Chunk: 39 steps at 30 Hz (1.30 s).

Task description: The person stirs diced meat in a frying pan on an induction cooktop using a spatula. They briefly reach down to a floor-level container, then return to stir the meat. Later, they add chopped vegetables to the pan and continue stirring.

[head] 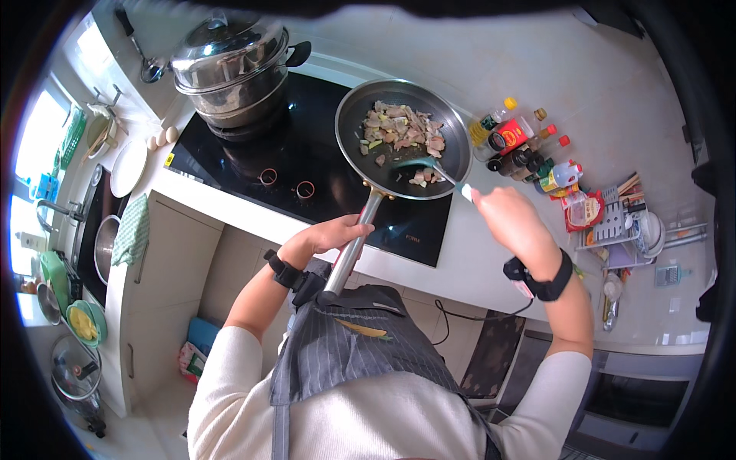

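A dark-coated frying pan (353, 135) with a steel rim sits on the right part of the black glass cooktop (339, 207). Sliced meat (399, 126) with pale yellowish bits lies in it, mostly towards the far side. My left hand (339, 233) grips the pan's long metal handle (352, 256). In my right hand (506, 215) is the pale end of a turner (420, 163), whose green head is in the pan beside a smaller heap of meat near the rim.
A lidded steel steamer pot (230, 75) stands at the cooktop's far left. Eggs (161, 138) and a white plate (129, 168) lie left of it, near the sink. Seasoning bottles (517, 135) and a dish rack (621, 238) line the right counter. A cable (483, 315) hangs from my right wristband.
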Each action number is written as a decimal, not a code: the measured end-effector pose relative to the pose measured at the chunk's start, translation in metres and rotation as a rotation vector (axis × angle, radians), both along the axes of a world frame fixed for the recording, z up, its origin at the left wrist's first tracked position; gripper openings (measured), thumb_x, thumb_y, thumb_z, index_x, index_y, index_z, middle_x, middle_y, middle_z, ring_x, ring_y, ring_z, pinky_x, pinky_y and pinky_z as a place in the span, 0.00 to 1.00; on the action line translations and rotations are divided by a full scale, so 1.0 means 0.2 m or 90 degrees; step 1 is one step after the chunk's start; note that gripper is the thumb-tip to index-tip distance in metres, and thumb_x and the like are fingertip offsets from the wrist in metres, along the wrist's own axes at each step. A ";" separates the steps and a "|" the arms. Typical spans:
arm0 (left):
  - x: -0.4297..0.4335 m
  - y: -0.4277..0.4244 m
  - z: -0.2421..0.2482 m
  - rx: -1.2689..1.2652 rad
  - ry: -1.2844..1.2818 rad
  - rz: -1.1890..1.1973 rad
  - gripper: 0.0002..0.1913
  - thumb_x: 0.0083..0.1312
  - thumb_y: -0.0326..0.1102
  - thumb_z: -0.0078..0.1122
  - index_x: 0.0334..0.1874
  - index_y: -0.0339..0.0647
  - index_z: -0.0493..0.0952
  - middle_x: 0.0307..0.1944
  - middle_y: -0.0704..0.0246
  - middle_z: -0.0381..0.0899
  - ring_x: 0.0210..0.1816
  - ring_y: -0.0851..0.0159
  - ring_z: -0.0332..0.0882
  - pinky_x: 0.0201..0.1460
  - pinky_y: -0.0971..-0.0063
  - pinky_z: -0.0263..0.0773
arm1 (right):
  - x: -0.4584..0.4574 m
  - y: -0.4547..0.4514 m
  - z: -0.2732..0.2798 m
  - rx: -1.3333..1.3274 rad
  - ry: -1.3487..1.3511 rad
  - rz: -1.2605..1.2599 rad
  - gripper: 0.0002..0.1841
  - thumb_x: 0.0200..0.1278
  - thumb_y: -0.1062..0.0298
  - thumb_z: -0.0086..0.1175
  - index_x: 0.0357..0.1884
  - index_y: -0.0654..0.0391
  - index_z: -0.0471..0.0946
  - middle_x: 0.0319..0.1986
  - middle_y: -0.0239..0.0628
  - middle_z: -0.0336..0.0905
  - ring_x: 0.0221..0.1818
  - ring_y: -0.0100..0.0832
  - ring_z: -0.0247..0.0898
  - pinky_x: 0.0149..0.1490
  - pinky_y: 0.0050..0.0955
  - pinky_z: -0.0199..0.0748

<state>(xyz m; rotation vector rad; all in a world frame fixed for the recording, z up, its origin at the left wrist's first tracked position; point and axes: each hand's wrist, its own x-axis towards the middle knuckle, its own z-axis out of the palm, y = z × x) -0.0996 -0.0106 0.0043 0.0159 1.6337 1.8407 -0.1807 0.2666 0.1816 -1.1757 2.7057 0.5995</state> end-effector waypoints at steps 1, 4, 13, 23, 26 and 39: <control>0.00 0.00 0.00 -0.003 0.001 -0.006 0.19 0.69 0.48 0.49 0.42 0.34 0.67 0.27 0.67 0.74 0.27 0.69 0.77 0.33 0.77 0.75 | -0.03 -0.02 -0.01 -0.023 0.008 -0.001 0.17 0.59 0.76 0.48 0.52 0.63 0.73 0.20 0.49 0.75 0.25 0.48 0.76 0.29 0.43 0.74; 0.00 0.00 0.00 -0.005 -0.007 0.004 0.19 0.70 0.48 0.48 0.42 0.34 0.67 0.28 0.67 0.74 0.28 0.69 0.77 0.33 0.76 0.75 | -0.13 -0.11 -0.09 -0.044 0.066 -0.032 0.18 0.56 0.77 0.51 0.51 0.64 0.74 0.21 0.49 0.75 0.27 0.48 0.76 0.30 0.42 0.74; 0.01 0.00 -0.01 -0.011 -0.002 0.004 0.19 0.69 0.48 0.48 0.43 0.34 0.67 0.28 0.68 0.73 0.27 0.69 0.76 0.33 0.76 0.75 | -0.20 0.07 0.05 -0.282 0.027 -0.058 0.17 0.50 0.75 0.57 0.45 0.58 0.76 0.24 0.48 0.78 0.30 0.50 0.76 0.37 0.44 0.75; 0.00 0.00 -0.01 0.007 0.004 -0.003 0.19 0.70 0.48 0.49 0.42 0.35 0.66 0.28 0.68 0.73 0.28 0.70 0.77 0.33 0.76 0.75 | -0.26 -0.11 -0.23 -0.177 0.062 -0.024 0.19 0.51 0.81 0.50 0.47 0.58 0.77 0.22 0.51 0.77 0.29 0.50 0.77 0.34 0.45 0.75; 0.00 0.00 0.00 -0.019 -0.012 0.005 0.19 0.70 0.48 0.49 0.42 0.35 0.67 0.28 0.68 0.74 0.28 0.70 0.77 0.33 0.76 0.75 | -0.21 -0.01 0.01 -0.160 0.001 -0.049 0.21 0.49 0.80 0.52 0.47 0.50 0.79 0.25 0.49 0.78 0.30 0.48 0.77 0.36 0.43 0.75; 0.00 0.00 0.01 0.011 -0.009 -0.001 0.20 0.69 0.48 0.49 0.45 0.34 0.66 0.29 0.67 0.74 0.28 0.70 0.77 0.32 0.76 0.75 | -0.16 0.16 0.15 -0.122 -0.011 -0.037 0.24 0.44 0.80 0.59 0.48 0.51 0.78 0.28 0.48 0.77 0.32 0.50 0.74 0.39 0.43 0.73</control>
